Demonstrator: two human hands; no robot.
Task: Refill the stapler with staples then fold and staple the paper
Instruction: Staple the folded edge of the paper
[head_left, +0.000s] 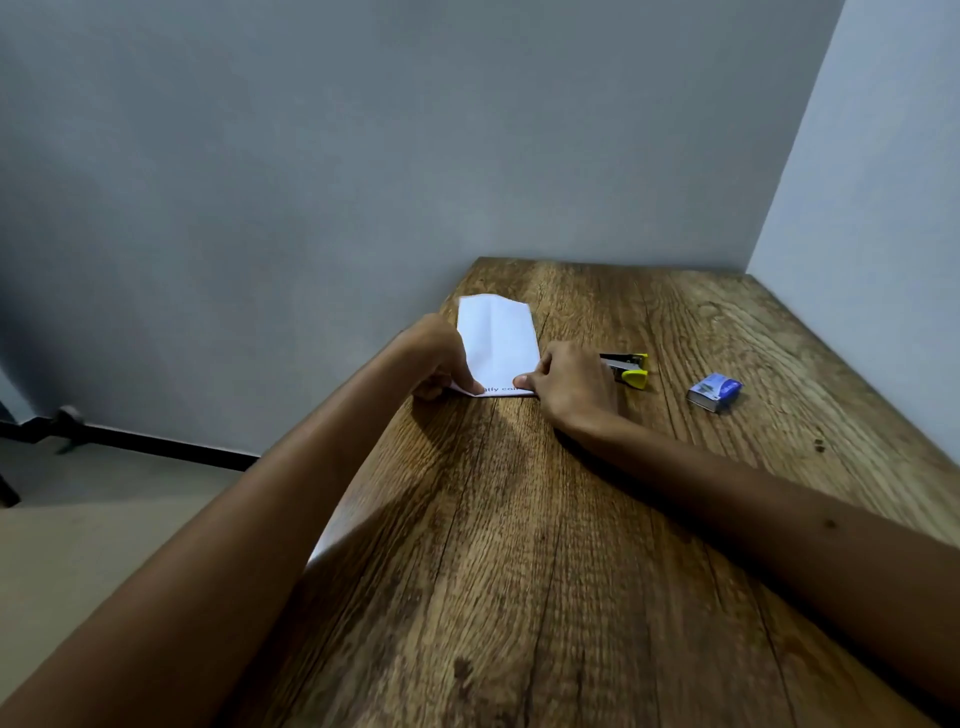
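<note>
— What are we looking at, starting with the biggest thing?

— We are looking down at the wooden table, which is carrying everything and sitting against grey walls.

— And on it?

— We are seeing the folded white paper lying flat, stretching away from both hands. A line of print is showing along its near edge.

— What are the hands doing?

— The left hand is pinching the paper's near left corner, its grip closed on the sheet. The right hand is pressing its thumb on the near right corner with its fingers curled; we are reading that grip as closed on the paper too.

— The stapler?

— The yellow-and-black stapler is lying just beyond the right hand's knuckles, partly hidden by them.

— Anything smaller?

— The blue staple box is resting further right of that hand, apart from the stapler.
</note>
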